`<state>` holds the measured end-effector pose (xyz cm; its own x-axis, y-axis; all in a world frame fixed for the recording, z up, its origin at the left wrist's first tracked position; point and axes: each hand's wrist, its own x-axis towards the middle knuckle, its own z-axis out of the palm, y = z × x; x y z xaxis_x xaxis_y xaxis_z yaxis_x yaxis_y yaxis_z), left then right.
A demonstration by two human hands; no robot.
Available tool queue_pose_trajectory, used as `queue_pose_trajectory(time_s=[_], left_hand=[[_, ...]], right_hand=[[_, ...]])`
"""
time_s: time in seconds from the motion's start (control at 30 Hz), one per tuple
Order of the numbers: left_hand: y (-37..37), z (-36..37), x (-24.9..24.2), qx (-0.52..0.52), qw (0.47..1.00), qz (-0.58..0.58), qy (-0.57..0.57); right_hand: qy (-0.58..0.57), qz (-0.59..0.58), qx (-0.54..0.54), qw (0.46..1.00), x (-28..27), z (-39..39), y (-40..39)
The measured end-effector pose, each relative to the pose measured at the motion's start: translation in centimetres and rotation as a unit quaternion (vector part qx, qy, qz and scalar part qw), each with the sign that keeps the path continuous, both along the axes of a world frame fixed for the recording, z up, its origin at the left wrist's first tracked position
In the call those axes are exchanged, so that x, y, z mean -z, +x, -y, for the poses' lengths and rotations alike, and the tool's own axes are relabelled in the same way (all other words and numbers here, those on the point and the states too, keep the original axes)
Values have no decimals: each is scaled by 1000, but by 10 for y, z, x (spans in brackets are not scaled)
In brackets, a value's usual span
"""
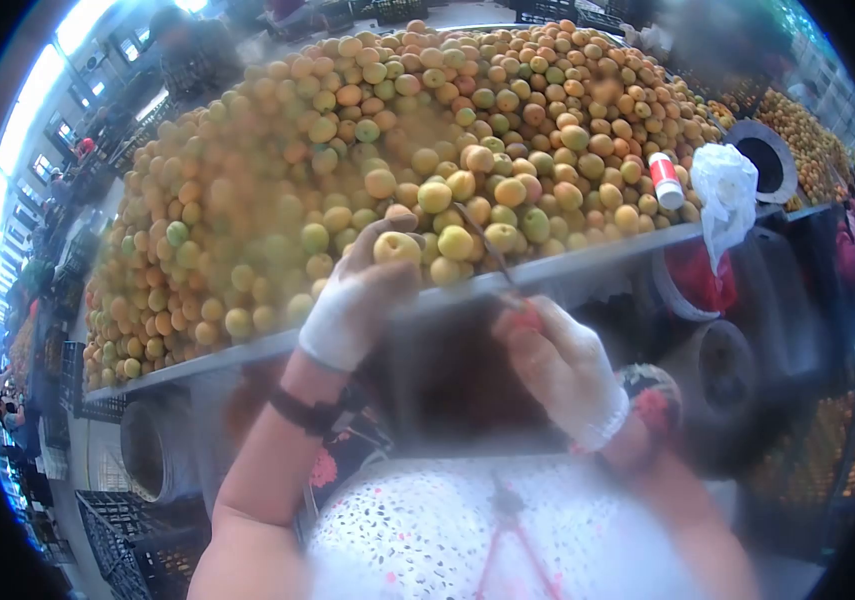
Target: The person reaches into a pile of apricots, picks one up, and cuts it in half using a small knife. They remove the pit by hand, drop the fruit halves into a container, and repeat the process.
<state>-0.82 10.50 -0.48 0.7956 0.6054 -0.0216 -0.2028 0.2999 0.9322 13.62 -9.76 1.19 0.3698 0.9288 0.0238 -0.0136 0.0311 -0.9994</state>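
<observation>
From the head view I am seeing my left hand (352, 305), in a pale glove, curling its thumb and fingers around a yellow fruit (397, 249) at the near side of the fruit heap (427, 130); my right hand (565, 370), also gloved, is closing around the red handle of a thin tool (487, 246), its dark shaft slanting up over the metal rim (587, 262) towards the fruit. A red-and-white bottle (665, 181) is lying on the heap's right side, just beside a crumpled white bag (724, 190) that is hanging over the rim.
</observation>
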Motion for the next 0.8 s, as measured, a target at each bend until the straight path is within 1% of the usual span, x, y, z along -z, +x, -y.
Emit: queue_pose_trajectory(time_s=[0.03,0.1,0.2,0.23,0.27,0.3,0.37,0.4,0.47,0.5,0.57,0.63,0.7,0.77,0.8], left_hand=[[-6,17,-3,23,999,-18,15],[-11,51,-19,18,1000,5,8],[-19,88,-41,30,999,3,28],[-22,94,-43,24,996,-25,78],[-25,100,-47,17,990,-53,128],[-27,105,-51,19,990,-49,128],[-31,114,-59,10,976,-104,193],[-32,117,-60,11,976,-98,196],[-37,120,-58,34,983,-45,173],[-41,121,-54,46,982,-35,178],[-44,121,-40,73,992,63,85],[-44,128,-45,39,996,29,73],[-41,133,-55,60,993,0,99],[-29,155,-64,-35,988,-14,147],[-30,155,-67,-32,987,-40,155]], right_hand=[[-5,0,4,1000,-3,5,-6],[16,4,-28,999,-11,13,-15],[57,58,-20,996,-13,24,-27],[82,88,-17,993,-15,29,-33],[44,-49,-16,998,-19,33,-39],[44,-45,-13,998,-19,36,-42],[147,112,-5,983,-9,35,-43],[149,117,-3,982,-7,35,-44],[152,162,5,975,-1,37,-45],[154,172,18,973,10,32,-49],[242,88,57,965,32,23,-57],[182,261,74,945,15,34,-54],[167,299,84,936,17,35,-55],[109,376,98,915,-11,52,-56],[85,378,90,917,-16,56,-56]])
